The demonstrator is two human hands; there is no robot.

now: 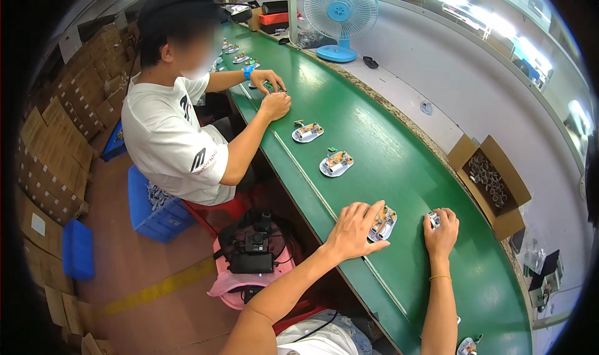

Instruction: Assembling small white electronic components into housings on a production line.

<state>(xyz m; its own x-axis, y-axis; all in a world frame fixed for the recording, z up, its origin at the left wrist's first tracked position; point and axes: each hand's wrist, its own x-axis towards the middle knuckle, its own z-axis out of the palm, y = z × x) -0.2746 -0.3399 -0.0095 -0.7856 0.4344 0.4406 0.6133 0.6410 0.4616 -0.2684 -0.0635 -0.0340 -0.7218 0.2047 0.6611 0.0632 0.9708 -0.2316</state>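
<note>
My left hand (357,231) is curled at the side of an oval white housing (384,224) on the green bench, its thumb and index finger at opposite ends of it. Inside that housing are orange-brown and metallic parts, partly covered by the fingers. Farther right, my right hand (443,231) holds a small white and grey part (434,219) between thumb and fingers, low over the bench. Its exact kind is too small to make out. Two similar open housings, one nearer (337,163) and one farther (307,132), lie along the bench beyond my left hand.
A co-worker (178,114) sits to the left, both hands at the bench. An open carton (490,183) of ring-shaped parts stands right. A blue fan (340,18) is at the back. A pink stool (228,283) holds a black bag. Another housing (467,347) lies near front.
</note>
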